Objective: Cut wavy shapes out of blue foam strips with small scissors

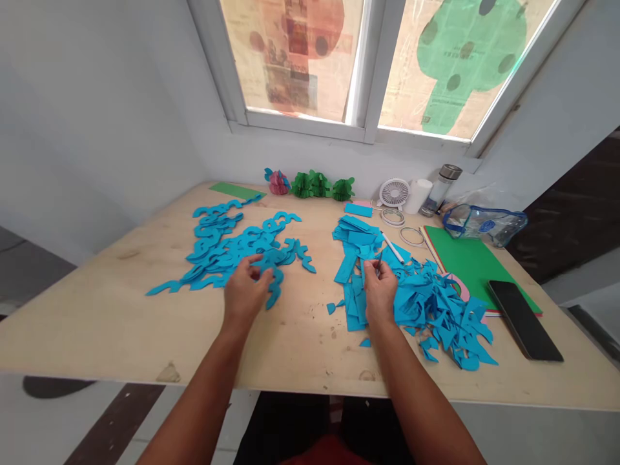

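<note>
My left hand [247, 284] is closed with thumb and fingertips on a wavy blue paper cutout [275, 287], at the right side of a loose pile of similar blue cutouts [217, 248]. My right hand [380, 284] is closed around scissors [379, 259]; only a dark, narrow part shows above the fingers. It is over a stack of blue paper strips [356, 294] and beside a heap of blue paper scraps [436, 307]. The fingers hide most of the scissors.
A white pen [392, 247] lies among the strips. To the right are a black phone [526, 320], green sheets [477, 261] and a clear pouch [484, 223]. Along the wall stand green paper figures [317, 185], a small fan [394, 192], and a bottle [440, 188]. Tape rolls [392, 217] lie nearby.
</note>
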Tool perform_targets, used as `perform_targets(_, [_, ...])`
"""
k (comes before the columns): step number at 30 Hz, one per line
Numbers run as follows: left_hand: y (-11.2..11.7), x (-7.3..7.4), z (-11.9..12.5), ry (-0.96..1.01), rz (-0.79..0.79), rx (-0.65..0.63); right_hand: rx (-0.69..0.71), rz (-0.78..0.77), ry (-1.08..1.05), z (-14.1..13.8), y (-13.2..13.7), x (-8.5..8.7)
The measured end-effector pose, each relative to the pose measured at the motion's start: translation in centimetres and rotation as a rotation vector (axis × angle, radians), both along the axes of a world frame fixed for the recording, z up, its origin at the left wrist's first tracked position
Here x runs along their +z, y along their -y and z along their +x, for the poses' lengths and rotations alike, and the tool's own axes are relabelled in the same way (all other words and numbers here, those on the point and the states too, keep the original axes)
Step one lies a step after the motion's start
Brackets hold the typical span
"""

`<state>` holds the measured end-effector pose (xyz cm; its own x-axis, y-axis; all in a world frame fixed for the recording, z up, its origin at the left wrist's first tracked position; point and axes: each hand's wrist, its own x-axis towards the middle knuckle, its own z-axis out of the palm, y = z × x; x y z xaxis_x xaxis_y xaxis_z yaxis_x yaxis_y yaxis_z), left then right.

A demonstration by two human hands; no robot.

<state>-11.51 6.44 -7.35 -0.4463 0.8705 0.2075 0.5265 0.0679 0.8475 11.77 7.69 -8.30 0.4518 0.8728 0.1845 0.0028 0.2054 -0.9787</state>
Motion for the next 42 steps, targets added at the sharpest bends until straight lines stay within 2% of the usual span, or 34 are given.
perform_targets(3, [2.8, -1.8, -2.0, -0.332, 0.062, 0.069, -0.01, -0.002, -0.05, -0.1, 0.0, 0.3])
perform_targets(5, [5.0, -2.9, -2.4, -0.467, 0.078, 0.031, -0.007, -0.002, -0.083, -0.1, 0.1, 0.5])
perform_targets(8, [7.7, -4.1, -1.9, -0.572, 0.069, -0.043, -0.005, -0.003, -0.127, -0.1, 0.1, 0.8])
perform_targets(11, [8.8, -4.6, -1.0, -0.619, 0.095, -0.018, -0.002, -0.01, -0.171, -0.3, 0.2, 1.0])
perform_targets(19, [9.1, -4.8, 0.2, -0.619, 0.196, 0.066, 0.057, -0.049, -0.384, -0.4, 1.0, 2.4])
perform_targets(24, [9.2, -4.7, 0.5, -0.636, 0.156, 0.074, 0.074, -0.077, -0.507, 0.3, 1.1, 3.2])
perform_targets(31, [9.0, -4.4, 1.1, -0.646, 0.098, 0.09, 0.11, -0.11, -0.524, 0.4, 1.3, 3.3])
perform_targets(37, [8.6, -4.0, 1.1, -0.739, 0.047, -0.066, 0.128, -0.057, -0.529, 0.4, 1.6, 3.4])
perform_targets(40, [7.4, -3.8, 0.8, -0.79, 0.026, -0.225, 0.109, -0.031, -0.528, 0.2, 1.5, 3.3])
perform_targets(42, [6.2, -3.6, 0.5, -0.799, 0.044, -0.28, 0.109, -0.028, -0.536, 0.1, 1.4, 3.3])
